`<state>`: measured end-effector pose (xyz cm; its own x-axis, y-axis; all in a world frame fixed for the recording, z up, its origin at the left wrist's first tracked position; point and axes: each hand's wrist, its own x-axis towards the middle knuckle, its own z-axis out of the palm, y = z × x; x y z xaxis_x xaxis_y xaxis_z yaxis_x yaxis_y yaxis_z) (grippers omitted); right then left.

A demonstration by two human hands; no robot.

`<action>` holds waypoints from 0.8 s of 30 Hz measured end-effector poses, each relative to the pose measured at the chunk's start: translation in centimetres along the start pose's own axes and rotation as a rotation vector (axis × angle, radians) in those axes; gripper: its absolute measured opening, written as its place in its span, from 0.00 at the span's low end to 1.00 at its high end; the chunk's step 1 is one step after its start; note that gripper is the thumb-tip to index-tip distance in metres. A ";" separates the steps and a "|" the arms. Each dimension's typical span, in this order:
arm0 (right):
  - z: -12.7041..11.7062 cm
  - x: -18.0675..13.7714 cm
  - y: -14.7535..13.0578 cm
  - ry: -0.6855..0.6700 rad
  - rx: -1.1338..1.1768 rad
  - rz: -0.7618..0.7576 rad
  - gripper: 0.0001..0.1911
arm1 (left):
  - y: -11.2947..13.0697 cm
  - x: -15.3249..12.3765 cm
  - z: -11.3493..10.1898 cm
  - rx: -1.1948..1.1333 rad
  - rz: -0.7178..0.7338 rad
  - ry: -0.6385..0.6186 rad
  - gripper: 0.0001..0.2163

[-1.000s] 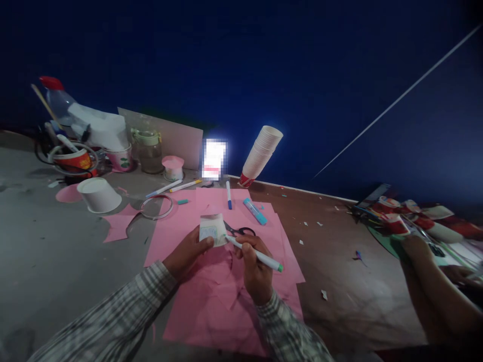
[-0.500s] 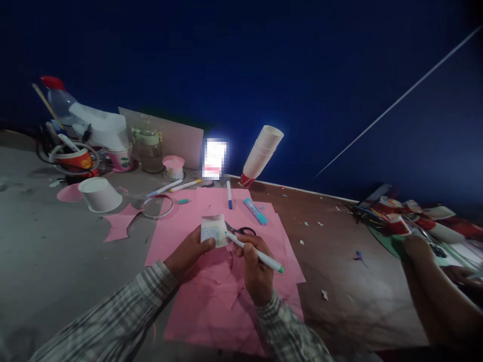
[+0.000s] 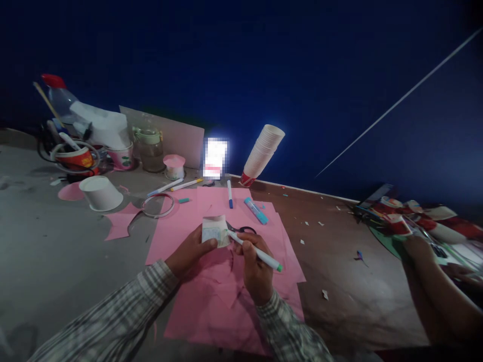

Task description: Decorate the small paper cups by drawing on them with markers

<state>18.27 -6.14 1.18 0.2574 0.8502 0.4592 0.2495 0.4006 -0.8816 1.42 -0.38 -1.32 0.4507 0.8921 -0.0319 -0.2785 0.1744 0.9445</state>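
My left hand (image 3: 190,251) grips a small whitish paper piece (image 3: 214,230), possibly part of a paper cup, bearing faint blue and green drawing; its thumb lies on the front. In my right hand (image 3: 258,266) is a white marker with a green end (image 3: 266,258), its tip against the right side of the whitish piece. Both hands are above overlapping pink paper sheets (image 3: 181,231). Behind my right fingers lie black-handled scissors (image 3: 247,230), partly hidden. A light-blue glue stick or similar tube (image 3: 255,210) and a blue-capped marker (image 3: 230,195) rest on the pink paper farther back.
A tilted stack of paper cups (image 3: 262,155) leans by the wall. On the left are an upturned white cup (image 3: 101,193), a tape ring (image 3: 157,205), a glass jar (image 3: 148,148) and a pen holder (image 3: 77,158). At right, another person's arm (image 3: 433,281) reaches toward cups.
The marker's tip has shifted very slightly against the whitish piece. Both hands keep their hold, and the view has moved a little.
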 end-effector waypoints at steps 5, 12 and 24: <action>0.0 -0.1 0.2 0.005 -0.020 0.018 0.15 | 0.1 0.0 0.0 0.031 0.001 -0.002 0.32; -0.1 0.0 0.0 -0.057 -0.011 -0.024 0.14 | 0.2 0.0 0.1 0.008 0.001 -0.014 0.31; -0.3 0.2 -0.6 -0.055 -0.039 -0.087 0.13 | 0.1 0.0 0.1 0.022 0.020 0.005 0.28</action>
<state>18.46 -6.30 1.83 0.1819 0.8308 0.5260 0.3050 0.4609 -0.8334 1.47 -0.37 -1.21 0.4408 0.8975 -0.0141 -0.2688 0.1469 0.9519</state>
